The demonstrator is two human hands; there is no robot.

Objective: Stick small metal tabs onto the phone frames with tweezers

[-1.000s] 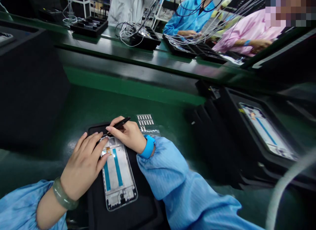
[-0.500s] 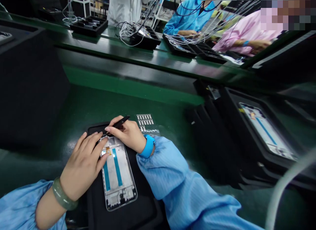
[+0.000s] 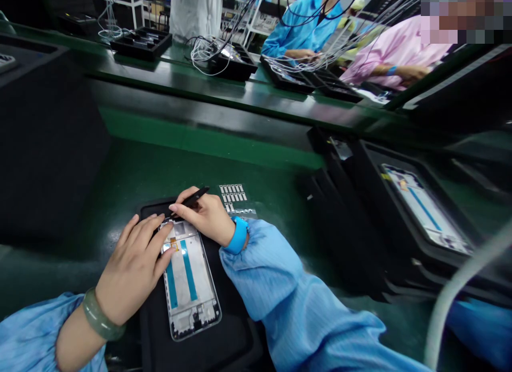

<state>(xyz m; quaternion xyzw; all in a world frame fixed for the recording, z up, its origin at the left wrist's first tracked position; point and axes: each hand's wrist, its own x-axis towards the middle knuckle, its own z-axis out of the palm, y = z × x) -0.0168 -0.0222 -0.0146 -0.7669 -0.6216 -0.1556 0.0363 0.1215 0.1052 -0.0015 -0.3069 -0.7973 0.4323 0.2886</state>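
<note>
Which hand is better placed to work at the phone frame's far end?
Right, likely: the right hand holds black tweezers with tips at the phone frame; the left hand rests on it.

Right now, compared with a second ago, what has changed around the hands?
Very little: the whole view has drifted slightly up and left, and another blue sleeve has entered at lower right. Nothing was taken up or let go. The right hand still holds the black tweezers, and the left hand stays on the phone frame.
</note>
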